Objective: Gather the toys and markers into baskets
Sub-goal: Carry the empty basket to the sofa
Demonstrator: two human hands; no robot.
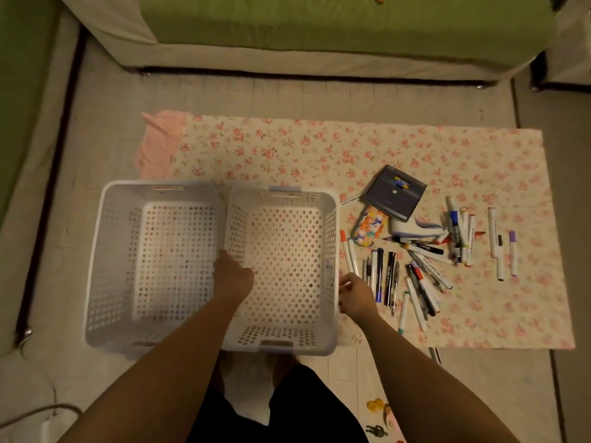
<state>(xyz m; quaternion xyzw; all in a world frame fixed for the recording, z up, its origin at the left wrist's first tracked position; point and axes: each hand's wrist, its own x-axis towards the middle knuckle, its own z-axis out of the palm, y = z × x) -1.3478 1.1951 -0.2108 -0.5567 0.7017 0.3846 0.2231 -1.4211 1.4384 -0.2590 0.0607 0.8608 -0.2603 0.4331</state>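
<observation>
On the floral mat [287, 148], left basket [96, 251] and right basket [334, 251] sit empty, left hand [235, 276] and right hand [355, 295] curled onto the right basket's side rims, markers [415, 276] and toys [379, 425] ungathered.

Dim, warm indoor light (orange cast throughout); shadows stay soft. Wide-angle lens bends edges at 9 and 3 o'clock; left basket [96, 266] looks slightly blurred.

I see a pale tiled floor [256, 97] under dim warm light, a floral cloth [303, 148] spread on it, and a beige sofa [287, 62] with green cushions [319, 24] behind
</observation>
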